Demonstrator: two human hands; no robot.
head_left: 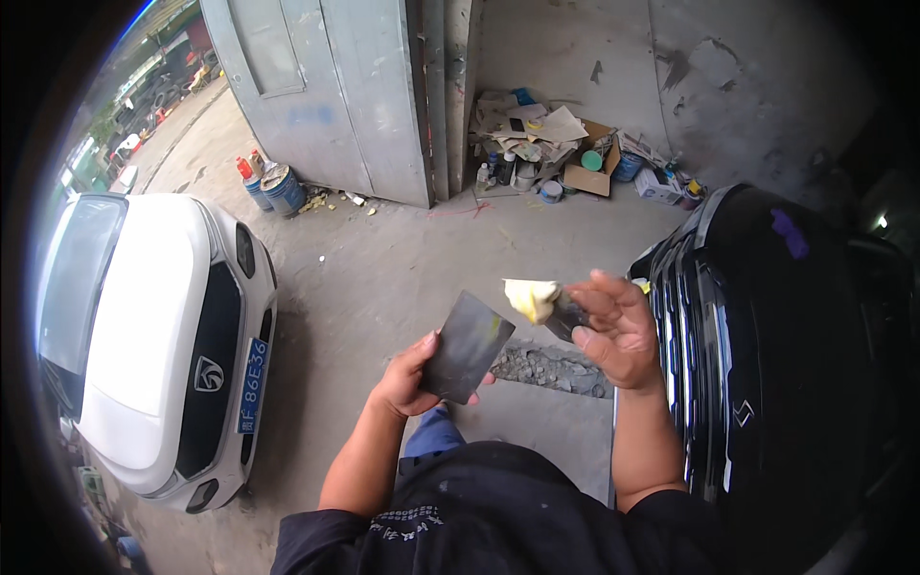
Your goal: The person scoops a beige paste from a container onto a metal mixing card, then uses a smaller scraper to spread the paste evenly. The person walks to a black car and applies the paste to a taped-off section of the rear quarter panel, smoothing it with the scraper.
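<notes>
Two holds: your left grip [406,381] clasped dark plate [467,350], right grip [618,335] spreader [567,322] with yellow paste [530,299]; steady angle probably helped.

From my end I take this for a car repair workshop, probably one doing bodywork. A white car [144,316] and a black car [815,383] face each other across a grey concrete floor [383,240] with a broken, rubbly patch [556,370]. By the tall metal door [335,105] I see blue cans [282,192]; along the scuffed wall [565,57] sit bottles [482,176], a cardboard box [586,180] and heaped paper [561,125]. What look like tyres [149,107] are piled outside, and my right hand [623,335] holds a dark spreader [567,321] loaded with yellowish paste [530,299].
</notes>
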